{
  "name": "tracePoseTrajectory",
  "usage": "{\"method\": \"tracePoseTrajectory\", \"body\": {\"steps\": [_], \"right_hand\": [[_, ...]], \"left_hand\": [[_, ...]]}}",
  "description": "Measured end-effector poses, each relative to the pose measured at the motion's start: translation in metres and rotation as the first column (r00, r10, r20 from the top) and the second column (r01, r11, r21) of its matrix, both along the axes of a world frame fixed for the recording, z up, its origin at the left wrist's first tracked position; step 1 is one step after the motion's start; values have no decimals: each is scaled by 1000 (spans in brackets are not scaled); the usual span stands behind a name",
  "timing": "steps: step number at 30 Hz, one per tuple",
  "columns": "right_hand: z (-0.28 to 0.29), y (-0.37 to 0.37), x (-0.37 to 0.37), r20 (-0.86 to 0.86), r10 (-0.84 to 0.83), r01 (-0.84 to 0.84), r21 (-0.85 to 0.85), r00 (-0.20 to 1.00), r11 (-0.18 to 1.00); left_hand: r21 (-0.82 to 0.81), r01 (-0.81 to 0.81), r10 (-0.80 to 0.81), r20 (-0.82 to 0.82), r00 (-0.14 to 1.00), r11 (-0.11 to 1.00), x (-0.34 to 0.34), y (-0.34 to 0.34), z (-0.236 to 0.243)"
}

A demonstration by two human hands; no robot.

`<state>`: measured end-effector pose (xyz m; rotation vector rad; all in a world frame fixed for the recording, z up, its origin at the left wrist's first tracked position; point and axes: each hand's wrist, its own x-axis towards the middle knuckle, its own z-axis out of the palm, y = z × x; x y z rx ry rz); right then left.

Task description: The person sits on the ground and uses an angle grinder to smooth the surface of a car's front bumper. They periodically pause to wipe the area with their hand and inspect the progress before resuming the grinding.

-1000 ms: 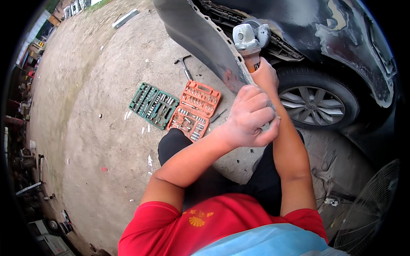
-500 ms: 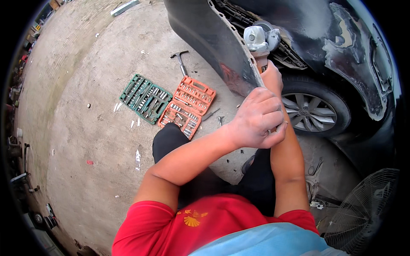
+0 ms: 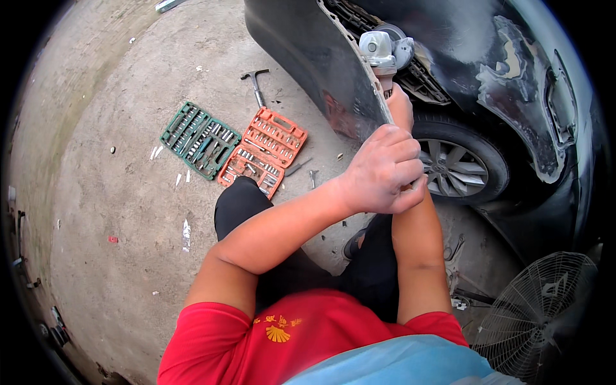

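A dark grey car bumper (image 3: 301, 61), partly pulled away from the car, runs from the top of the view down to my hands. My left hand (image 3: 387, 168) is closed in a fist at the bumper's near end, seemingly gripping its edge; the fingertips are hidden. Just beyond it, my right hand (image 3: 402, 109) is wrapped round the body of an angle grinder (image 3: 376, 49). The grinder's silvery head and round disc sit beside the bumper's notched edge, over the gap to the car. My left wrist crosses in front of my right forearm.
The car's wheel (image 3: 455, 168) stands right of my hands, below a fender (image 3: 507, 90) with sanded patches. On the concrete lie an orange socket case (image 3: 295, 131), a green tool case (image 3: 221, 154) and a hammer (image 3: 257, 86). A wire-caged fan (image 3: 539, 314) is at lower right.
The whole scene has shifted a little left and up in view. Both hands keep their holds, and the grinder stays by the bumper's edge.
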<state>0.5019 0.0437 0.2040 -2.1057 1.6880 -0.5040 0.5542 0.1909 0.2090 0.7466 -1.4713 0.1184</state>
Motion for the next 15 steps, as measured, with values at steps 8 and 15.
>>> {"method": "tracePoseTrajectory", "body": {"steps": [8,15], "right_hand": [[-8,-2,-10,25,-5,6,-25,1000,1000],[-12,0,-18,71,-3,6,-48,997,999]], "left_hand": [[42,7,-9,33,999,999,0,1,-2],[23,28,-28,-5,1000,999,-2,-1,-1]]}}
